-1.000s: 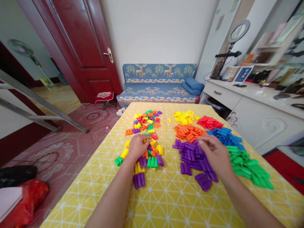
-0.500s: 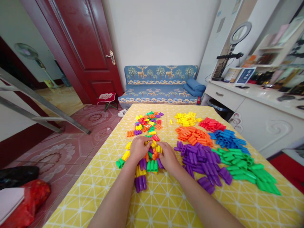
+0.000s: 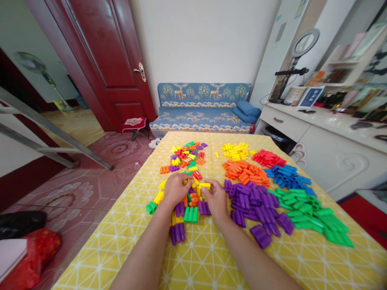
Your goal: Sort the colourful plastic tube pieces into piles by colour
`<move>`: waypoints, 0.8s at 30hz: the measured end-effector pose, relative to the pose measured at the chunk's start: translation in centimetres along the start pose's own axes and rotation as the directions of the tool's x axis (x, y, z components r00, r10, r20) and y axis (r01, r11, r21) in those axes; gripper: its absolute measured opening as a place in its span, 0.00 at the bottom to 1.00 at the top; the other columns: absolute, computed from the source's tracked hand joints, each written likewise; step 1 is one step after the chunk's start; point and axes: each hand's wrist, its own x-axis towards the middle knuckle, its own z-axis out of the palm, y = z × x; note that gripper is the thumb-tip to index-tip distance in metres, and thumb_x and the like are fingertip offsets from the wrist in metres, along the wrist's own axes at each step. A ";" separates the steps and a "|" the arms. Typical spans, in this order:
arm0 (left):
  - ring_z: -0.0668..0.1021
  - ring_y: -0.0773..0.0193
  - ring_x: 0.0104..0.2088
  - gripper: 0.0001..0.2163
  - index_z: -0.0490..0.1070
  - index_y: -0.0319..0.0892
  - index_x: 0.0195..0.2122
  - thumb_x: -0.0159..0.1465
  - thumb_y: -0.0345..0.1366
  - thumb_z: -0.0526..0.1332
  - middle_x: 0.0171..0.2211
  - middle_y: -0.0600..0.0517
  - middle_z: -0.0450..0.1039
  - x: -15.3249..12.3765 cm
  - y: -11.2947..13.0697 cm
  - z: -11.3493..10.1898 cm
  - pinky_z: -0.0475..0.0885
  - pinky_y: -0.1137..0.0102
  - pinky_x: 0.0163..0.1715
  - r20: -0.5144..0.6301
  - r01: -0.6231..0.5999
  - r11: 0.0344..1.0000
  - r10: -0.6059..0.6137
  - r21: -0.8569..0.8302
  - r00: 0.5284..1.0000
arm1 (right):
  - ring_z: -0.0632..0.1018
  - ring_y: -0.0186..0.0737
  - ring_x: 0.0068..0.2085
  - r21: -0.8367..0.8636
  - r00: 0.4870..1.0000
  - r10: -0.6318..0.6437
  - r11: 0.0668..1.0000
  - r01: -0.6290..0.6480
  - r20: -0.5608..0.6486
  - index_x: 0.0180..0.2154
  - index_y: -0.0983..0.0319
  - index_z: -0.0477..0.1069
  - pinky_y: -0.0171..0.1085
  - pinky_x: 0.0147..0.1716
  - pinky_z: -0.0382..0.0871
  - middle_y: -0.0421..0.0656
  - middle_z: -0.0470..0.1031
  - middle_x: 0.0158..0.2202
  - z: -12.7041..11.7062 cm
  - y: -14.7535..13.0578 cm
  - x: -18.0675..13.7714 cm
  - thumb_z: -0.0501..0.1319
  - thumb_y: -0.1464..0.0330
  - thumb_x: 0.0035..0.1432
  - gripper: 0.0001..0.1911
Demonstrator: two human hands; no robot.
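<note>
Both my hands rest on a mixed pile of coloured plastic tube pieces (image 3: 189, 201) on the yellow tablecloth (image 3: 211, 257). My left hand (image 3: 176, 188) is curled over the pile, its fingers pinched on small pieces I cannot name. My right hand (image 3: 215, 197) pinches a yellow piece (image 3: 204, 185) between thumb and fingers, just left of the purple pile (image 3: 256, 205). A second mixed pile (image 3: 186, 155) lies farther back.
Sorted piles lie to the right: yellow (image 3: 236, 150), orange (image 3: 246, 172), red (image 3: 268, 158), blue (image 3: 287, 176), green (image 3: 314, 215). Beyond the table stand a blue sofa (image 3: 202, 106), a red door (image 3: 102, 60) and a white desk (image 3: 329, 137). A red bag (image 3: 36, 251) lies on the floor at left.
My right hand left the purple pile, crossed left to the mixed pile and now pinches a yellow piece. My left hand stayed on the mixed pile.
</note>
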 end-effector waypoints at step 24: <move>0.77 0.60 0.43 0.10 0.79 0.50 0.39 0.62 0.42 0.59 0.40 0.52 0.80 -0.1 0.1 0.0 0.68 0.67 0.46 -0.024 -0.020 1.000 0.019 -0.008 1.000 | 0.76 0.35 0.28 -0.415 0.987 0.048 0.903 -0.107 -0.151 0.36 0.68 0.72 0.36 0.29 0.73 0.43 0.75 0.29 -5.2 -1.3 19.1 0.63 0.71 0.54 0.07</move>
